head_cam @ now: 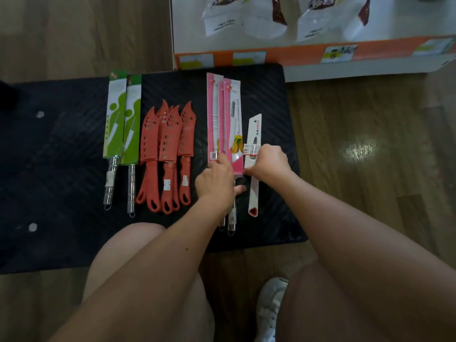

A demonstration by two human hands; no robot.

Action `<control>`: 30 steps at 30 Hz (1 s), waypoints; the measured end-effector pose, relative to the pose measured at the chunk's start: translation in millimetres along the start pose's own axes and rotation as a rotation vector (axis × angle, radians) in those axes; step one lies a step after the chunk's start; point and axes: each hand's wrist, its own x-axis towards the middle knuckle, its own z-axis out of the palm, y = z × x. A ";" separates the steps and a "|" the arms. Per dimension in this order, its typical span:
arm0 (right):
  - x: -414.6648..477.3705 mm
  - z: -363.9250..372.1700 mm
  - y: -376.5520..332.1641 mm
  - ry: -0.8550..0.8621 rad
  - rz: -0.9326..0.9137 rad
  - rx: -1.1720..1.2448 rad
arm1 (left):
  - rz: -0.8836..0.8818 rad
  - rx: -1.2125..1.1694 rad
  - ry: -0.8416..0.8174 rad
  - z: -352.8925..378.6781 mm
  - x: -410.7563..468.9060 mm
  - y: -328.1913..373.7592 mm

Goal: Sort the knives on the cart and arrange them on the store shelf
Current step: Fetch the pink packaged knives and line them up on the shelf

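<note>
- The pink knife packs (pixel 223 114) lie on the cart (pixel 61 169), long axis pointing away from the person, handles towards the body
- The left hand (pixel 214 181) grips their lower end with curled fingers; it is the nearer hand
- The right hand (pixel 269 164) curls over the white knife (pixel 254 132) just beside them
- The shelf (pixel 296 56) beyond holds bags (pixel 246 18)

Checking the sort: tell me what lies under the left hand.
Under the left hand lie the lower ends of two pink-sleeved knives; their clear handles stick out below the wrist. Where sleeves meet handles is covered.
</note>
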 end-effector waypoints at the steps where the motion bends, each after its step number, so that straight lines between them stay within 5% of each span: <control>1: 0.5 1.3 0.1 0.011 -0.001 0.006 | -0.002 -0.009 -0.003 -0.7 -0.1 0.8; 17: -18.0 -14.1 -3.0 -0.112 0.081 0.036 | -0.020 -0.164 -0.022 -9.5 -8.7 -2.8; 30: -27.0 -35.0 -15.4 -0.009 -0.032 0.282 | -0.105 -0.784 0.097 -23.6 -2.5 -29.7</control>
